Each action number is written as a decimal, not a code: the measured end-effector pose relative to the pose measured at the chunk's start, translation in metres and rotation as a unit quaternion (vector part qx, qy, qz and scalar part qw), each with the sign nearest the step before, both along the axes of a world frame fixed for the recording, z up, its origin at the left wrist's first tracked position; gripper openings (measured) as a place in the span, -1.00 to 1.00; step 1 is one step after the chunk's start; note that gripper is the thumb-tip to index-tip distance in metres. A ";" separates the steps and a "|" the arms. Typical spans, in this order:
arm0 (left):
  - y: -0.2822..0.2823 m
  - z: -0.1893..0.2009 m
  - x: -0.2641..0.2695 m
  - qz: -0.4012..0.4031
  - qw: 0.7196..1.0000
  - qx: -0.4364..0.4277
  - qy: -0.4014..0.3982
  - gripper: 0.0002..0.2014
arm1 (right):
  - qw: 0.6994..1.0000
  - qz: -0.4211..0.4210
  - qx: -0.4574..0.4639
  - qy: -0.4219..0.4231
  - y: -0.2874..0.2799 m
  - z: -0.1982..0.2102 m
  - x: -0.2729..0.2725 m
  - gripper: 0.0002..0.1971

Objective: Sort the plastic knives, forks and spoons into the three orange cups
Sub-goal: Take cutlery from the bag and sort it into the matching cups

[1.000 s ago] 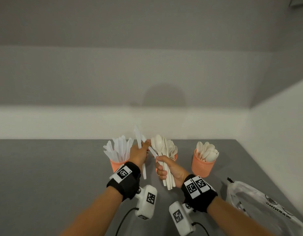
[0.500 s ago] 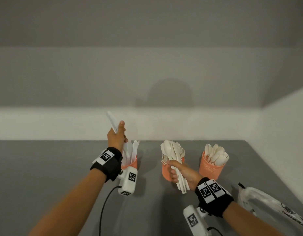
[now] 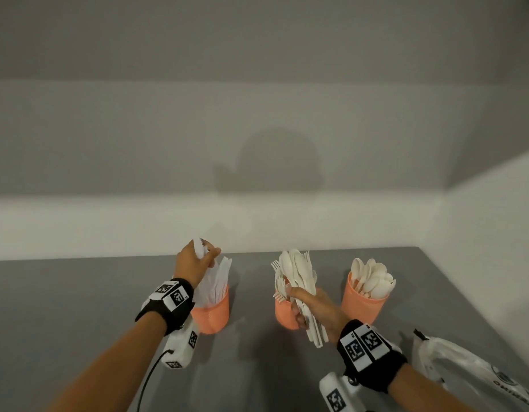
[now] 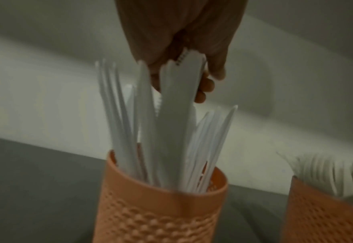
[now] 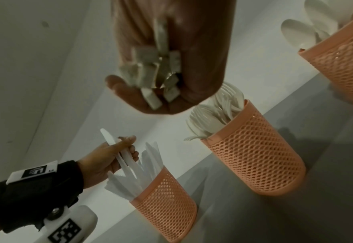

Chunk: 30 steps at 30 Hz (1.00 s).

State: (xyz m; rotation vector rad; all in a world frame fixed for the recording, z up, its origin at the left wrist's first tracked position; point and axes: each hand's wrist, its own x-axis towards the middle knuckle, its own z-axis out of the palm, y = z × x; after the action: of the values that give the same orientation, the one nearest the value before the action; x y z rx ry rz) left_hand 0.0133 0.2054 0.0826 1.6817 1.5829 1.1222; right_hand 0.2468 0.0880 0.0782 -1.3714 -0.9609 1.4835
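Note:
Three orange mesh cups stand in a row on the grey table. The left cup is full of white knives. My left hand pinches a white knife by its blade, its handle down among the knives in that cup. The middle cup holds forks. The right cup holds spoons. My right hand grips a bundle of mixed cutlery, heads up, in front of the middle cup.
A clear plastic bag with printed lettering lies at the table's front right corner. Pale walls close the table at the back and on the right. Bare grey table surface stretches to the left of the cups.
My left hand carried a knife from the bundle to the left cup and has lowered it into the cup. The right hand has kept hold of its bundle.

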 end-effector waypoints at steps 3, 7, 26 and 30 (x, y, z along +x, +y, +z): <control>-0.004 -0.002 0.001 -0.005 0.999 0.010 0.034 -0.71 | 1.000 0.000 0.002 0.007 -0.001 0.000 -0.001 -0.66; -0.010 -0.003 0.005 -0.019 0.988 0.070 0.136 -0.50 | 1.000 0.000 0.008 -0.010 -0.002 0.002 -0.006 -0.69; -0.036 0.001 -0.004 -0.039 0.943 0.062 0.324 -0.13 | 0.999 -0.020 0.017 -0.024 -0.002 -0.005 -0.013 -0.76; -0.040 -0.019 -0.007 -0.083 0.918 -0.040 0.386 -0.11 | 1.000 -0.012 0.008 -0.010 -0.003 -0.006 -0.016 -0.74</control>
State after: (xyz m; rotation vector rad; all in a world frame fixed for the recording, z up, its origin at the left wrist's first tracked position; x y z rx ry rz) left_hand 0.0062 0.1650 0.0633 2.3055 1.8324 0.2824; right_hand 0.2305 0.0853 0.0726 -1.3835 -0.9632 1.4446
